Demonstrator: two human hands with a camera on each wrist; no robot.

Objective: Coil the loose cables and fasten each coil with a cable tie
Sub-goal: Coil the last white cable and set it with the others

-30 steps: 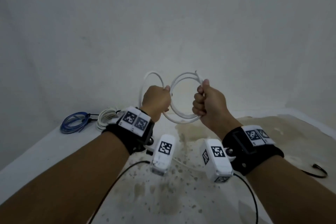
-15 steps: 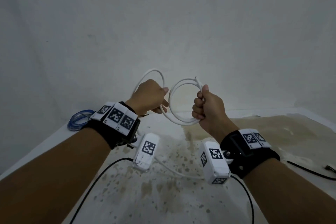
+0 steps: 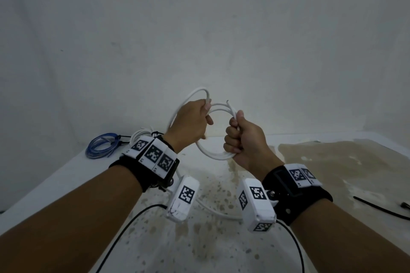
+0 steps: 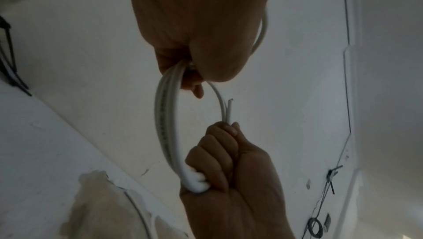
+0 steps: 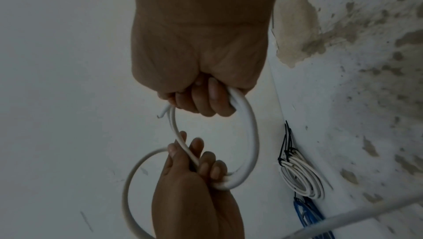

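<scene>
Worktop: worktop [image 3: 332, 239] is lying white and brown-stained under both arms, and it is serving as the landmark for every place below.
White cable: white cable [image 3: 218, 156] is hanging in the air above the middle of the worktop, held between the two hands; a free tail of it is trailing down onto the worktop beneath the wrists.
Left hand: left hand [image 3: 192, 123] is hovering above the worktop's middle, its fingers [image 5: 201, 154] curling round a fresh loop and pinching it against the turns already gathered.
Right hand: right hand [image 3: 245, 139] is floating just beside the left one over the worktop, its fingers [image 4: 217, 154] clamping the gathered turns in a fist, with the cut end poking up past the thumb.
Change: a second ago the left-hand loop was standing apart from the right-hand coil; now the left hand is pressing that loop in against the coil, so one more turn is being added.
Meaning: coiling is looking well along, though the trailing tail suggests more turns are waiting before any tie goes on.
Finished coils: white coil [image 5: 302, 177] and blue coil [image 3: 102, 148] are lying at the worktop's far left corner, the white one already bound with a black tie.
Cable tie: loose black cable tie [image 3: 381, 207] is lying at the worktop's right edge.
</scene>
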